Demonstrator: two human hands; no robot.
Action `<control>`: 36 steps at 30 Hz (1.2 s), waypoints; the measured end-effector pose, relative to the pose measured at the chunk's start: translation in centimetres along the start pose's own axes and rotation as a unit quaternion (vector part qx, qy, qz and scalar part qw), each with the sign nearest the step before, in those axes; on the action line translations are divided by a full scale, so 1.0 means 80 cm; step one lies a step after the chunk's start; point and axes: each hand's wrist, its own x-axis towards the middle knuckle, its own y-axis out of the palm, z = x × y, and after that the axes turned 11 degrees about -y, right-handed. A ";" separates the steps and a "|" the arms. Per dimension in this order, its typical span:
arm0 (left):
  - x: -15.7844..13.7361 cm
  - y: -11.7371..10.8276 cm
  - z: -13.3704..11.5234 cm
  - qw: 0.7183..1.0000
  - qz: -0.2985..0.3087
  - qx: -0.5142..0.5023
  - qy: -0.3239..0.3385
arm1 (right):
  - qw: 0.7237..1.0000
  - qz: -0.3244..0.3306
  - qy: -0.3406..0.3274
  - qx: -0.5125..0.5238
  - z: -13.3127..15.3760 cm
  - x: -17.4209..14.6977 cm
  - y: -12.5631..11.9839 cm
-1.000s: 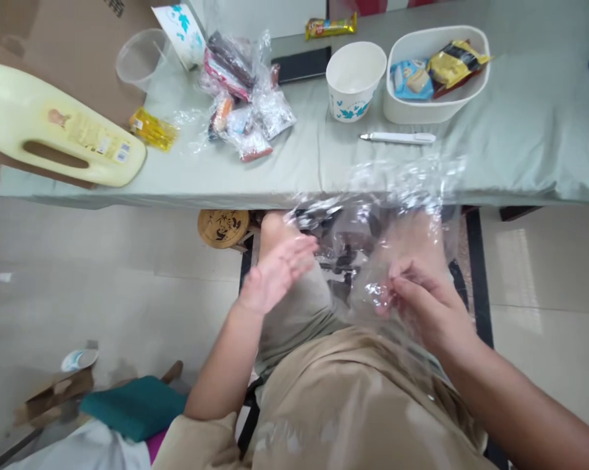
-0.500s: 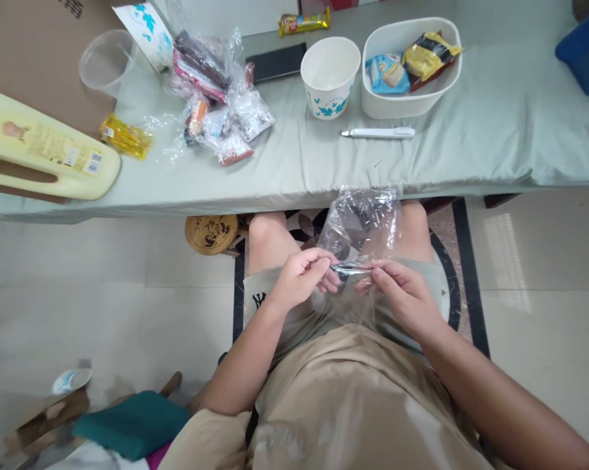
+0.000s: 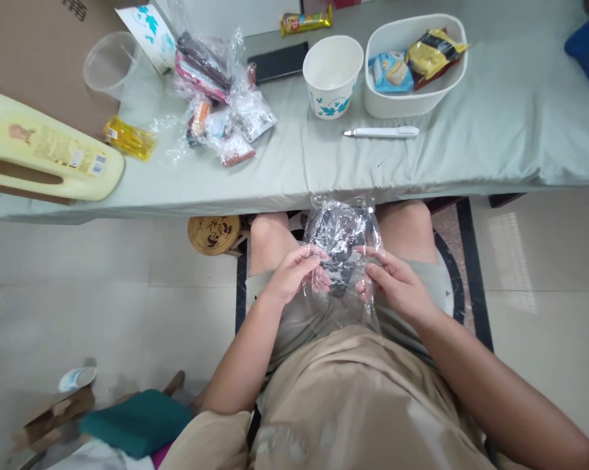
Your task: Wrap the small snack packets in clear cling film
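Note:
A clear plastic bag (image 3: 340, 225) hangs spread out over my lap, just below the table's front edge. My left hand (image 3: 299, 271) pinches its left side between thumb and fingers. On the other side, my right hand (image 3: 389, 277) grips the film with its thumb against the fingers. The film between the hands is crinkled and shiny, and my knees and the dark floor show through it. I see nothing inside the bag.
On the cloth-covered table (image 3: 284, 186) stand a paper cup (image 3: 331, 91), a white tub (image 3: 396, 104) of wrapped snacks and a yellow jug (image 3: 54, 156). A pen (image 3: 382, 132), a phone (image 3: 280, 63) and a heap of wrapped snacks (image 3: 220, 98) lie there. A round stool (image 3: 213, 235) stands below.
The bag has opened out wider between my hands and shifted a little left. Before, its film was pulled into a tight narrow band between my fingers; now the hands are slightly farther apart.

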 end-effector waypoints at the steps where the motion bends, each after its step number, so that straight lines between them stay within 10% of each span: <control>1: 0.002 -0.002 0.001 1.000 -0.004 -0.008 0.010 | 1.000 -0.001 -0.003 -0.003 -0.001 0.000 -0.002; 17: 0.022 0.012 0.008 0.961 -0.109 -0.234 -0.103 | 0.994 -0.014 -0.045 -0.097 -0.015 0.002 -0.001; 24: 0.039 -0.001 0.024 0.913 0.105 -0.244 -0.310 | 0.995 -0.014 -0.039 -0.090 -0.018 0.003 -0.006; 28: 0.047 0.002 0.051 0.936 0.130 -0.228 -0.233 | 0.999 -0.034 -0.008 -0.041 -0.024 0.002 -0.007; 36: 0.036 0.010 0.029 0.998 -0.027 -0.014 -0.052 | 0.998 -0.059 0.032 0.016 -0.032 0.012 -0.009</control>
